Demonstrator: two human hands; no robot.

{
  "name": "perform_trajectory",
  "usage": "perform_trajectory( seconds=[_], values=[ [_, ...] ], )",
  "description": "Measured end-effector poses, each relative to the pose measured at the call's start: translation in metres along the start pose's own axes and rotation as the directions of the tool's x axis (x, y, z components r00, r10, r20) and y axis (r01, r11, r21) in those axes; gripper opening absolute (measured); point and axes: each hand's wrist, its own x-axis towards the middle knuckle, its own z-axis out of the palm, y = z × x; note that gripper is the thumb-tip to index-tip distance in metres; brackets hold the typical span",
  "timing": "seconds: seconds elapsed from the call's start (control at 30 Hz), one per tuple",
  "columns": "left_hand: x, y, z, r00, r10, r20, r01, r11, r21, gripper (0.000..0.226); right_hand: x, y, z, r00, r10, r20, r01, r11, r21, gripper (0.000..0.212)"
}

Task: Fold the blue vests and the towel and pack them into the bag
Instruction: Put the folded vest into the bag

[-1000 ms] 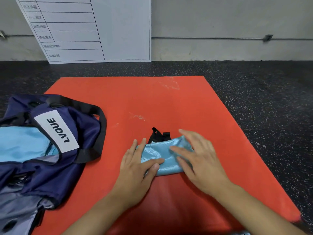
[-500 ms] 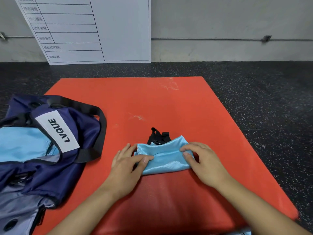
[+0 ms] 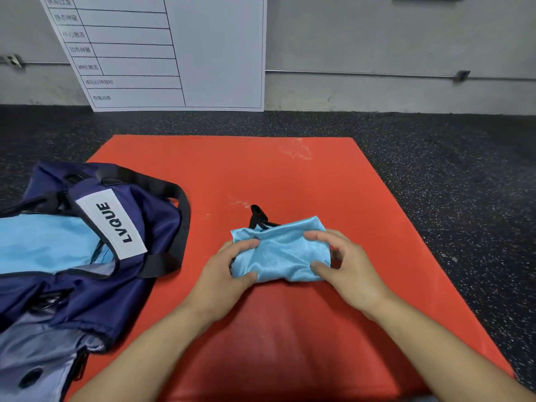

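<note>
Head view
Folded vest (image 3: 280,250): lying on the red mat (image 3: 290,175), long axis running left to right, black strap (image 3: 256,217) pointing away from the person.
Left hand (image 3: 223,274): gripping its left end.
Right hand (image 3: 348,265): pinching its right end.
Bag (image 3: 87,256): lying open at the mat's left edge, light blue fabric (image 3: 43,242) showing inside.

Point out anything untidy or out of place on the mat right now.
One thing: a black strap pokes out from the far edge of the folded blue vest gripped by the left hand and right hand. Also, the red mat shows whitish scuffs.
</note>
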Motion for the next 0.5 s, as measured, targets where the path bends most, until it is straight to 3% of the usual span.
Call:
perform_trajectory(
  seconds=[0.5],
  values=[
    [-0.073,0.033,-0.078,0.992,0.023,-0.126,-0.037,0.994,-0.104,0.057,-0.017,-0.095,0.042,0.985,-0.159,0.068,0.154,0.985,0.076,0.059]
  ],
)
